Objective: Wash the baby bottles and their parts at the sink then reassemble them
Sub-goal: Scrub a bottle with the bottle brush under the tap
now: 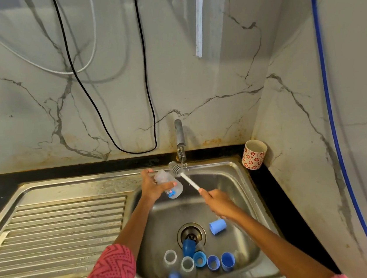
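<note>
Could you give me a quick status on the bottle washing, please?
Left hand grips bottle. Right hand holds brush, bristles outside bottle, under tap. Nothing blocking.

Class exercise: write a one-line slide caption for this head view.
Left hand holds a clear bottle while right hand aims a bottle brush under the tap.

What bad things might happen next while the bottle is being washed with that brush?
The left hand holds the clear bottle in wet-looking fingers over the basin, so it might slip and drop onto the loose parts. The brush, gripped by the right hand, is outside the bottle near the tap, so it may flick water about. A dark blue cap lies partly over the drain, which might slow the water going down.
</note>
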